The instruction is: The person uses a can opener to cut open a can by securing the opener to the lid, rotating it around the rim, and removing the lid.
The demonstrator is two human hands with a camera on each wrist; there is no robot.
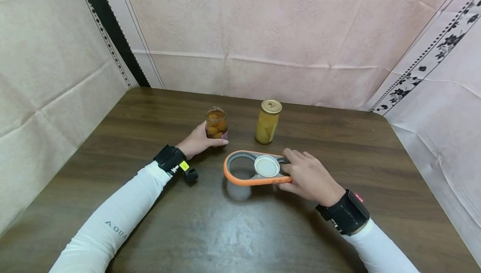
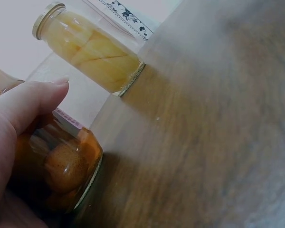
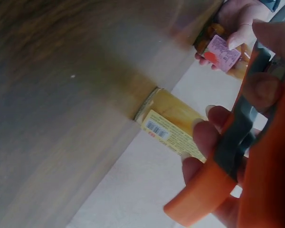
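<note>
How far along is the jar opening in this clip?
Done: the short jar has no lid; a white lid sits in the orange opener. In hand: left hand holds that jar, right hand grips the opener. Left: the tall jar is still capped.

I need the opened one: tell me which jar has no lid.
The shorter jar of orange-brown fruit, held by the left hand, has no lid. The taller yellow jar wears its gold lid.

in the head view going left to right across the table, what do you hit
left hand → open jar of orange fruit it grips → orange and grey jar opener with a white lid → right hand holding the opener
</note>
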